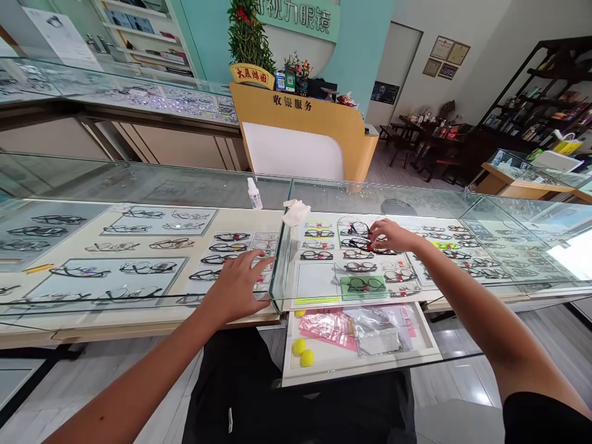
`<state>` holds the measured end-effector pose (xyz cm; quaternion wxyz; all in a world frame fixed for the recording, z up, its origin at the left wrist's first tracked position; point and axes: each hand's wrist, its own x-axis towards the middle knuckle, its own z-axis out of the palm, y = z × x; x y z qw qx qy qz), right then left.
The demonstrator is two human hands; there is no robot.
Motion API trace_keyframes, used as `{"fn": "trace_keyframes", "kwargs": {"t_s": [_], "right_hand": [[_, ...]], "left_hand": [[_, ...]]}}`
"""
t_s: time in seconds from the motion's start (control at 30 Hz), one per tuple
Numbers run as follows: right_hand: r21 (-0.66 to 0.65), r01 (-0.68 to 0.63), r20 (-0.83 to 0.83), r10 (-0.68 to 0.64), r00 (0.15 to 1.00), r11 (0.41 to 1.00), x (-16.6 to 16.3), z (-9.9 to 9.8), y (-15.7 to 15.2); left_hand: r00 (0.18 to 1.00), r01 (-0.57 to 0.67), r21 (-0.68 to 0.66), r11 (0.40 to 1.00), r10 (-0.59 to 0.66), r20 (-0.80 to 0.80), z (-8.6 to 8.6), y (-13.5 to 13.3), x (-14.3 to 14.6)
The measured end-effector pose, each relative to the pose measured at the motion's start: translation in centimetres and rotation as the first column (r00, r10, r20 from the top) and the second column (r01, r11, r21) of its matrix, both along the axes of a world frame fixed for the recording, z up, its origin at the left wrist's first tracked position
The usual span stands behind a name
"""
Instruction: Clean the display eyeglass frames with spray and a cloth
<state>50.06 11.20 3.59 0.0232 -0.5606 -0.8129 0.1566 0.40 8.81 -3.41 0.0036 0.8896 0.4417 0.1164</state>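
My left hand [238,280] lies over the glass counter top [161,185] with its fingers spread, close to the upright glass divider [280,265], holding nothing. To the right of the divider, my right hand [393,236] reaches into the display and pinches a pair of dark-framed eyeglasses [356,245]. Other eyeglasses lie right around those fingers, so the exact grip is partly hidden. Nearer to me, a pair of eyeglasses [361,267] sits just behind a green card [350,288] that bears another pair.
A pulled-out drawer [298,375] holds clear and pink plastic bags [379,336] and yellow round things [306,357]. A small white spray bottle [254,194] and a crumpled white tissue [296,213] lie on the glass. A cashier desk [296,114] stands beyond.
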Motion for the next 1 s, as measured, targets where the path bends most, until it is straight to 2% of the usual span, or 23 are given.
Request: {"fn": "trace_keyframes", "kwargs": {"t_s": [0.23,0.47,0.63,0.8,0.9,1.0], "right_hand": [[-0.012,-0.029,0.027,0.029,0.999,1.000,-0.2,-0.7,0.0],[0.074,-0.028,0.127,0.019,0.992,0.997,-0.8,-0.9,-0.8],[0.191,-0.097,0.241,0.049,0.969,0.977,-2.2,-0.4,-3.0],[0.310,-0.185,0.355,0.067,0.932,0.933,-4.0,-0.1,-6.2],[0.326,-0.198,0.395,0.057,0.917,0.924,-4.6,0.3,-8.0],[0.334,-0.165,0.364,0.035,0.931,0.928,-4.5,1.0,-8.6]], "left_hand": [[1.000,0.001,0.004,1.000,-0.001,-0.014,-0.1,-0.1,-0.1],[1.000,-0.008,-0.018,1.000,0.008,-0.017,0.2,-0.2,0.1],[1.000,-0.005,-0.015,1.000,0.005,-0.016,0.3,-0.2,0.1],[1.000,-0.001,-0.024,1.000,0.001,0.002,0.3,-0.2,0.2],[1.000,-0.009,-0.034,0.999,0.009,0.006,0.3,-0.3,0.3],[1.000,-0.009,-0.036,0.999,0.009,-0.005,0.3,-0.3,0.3]]}}
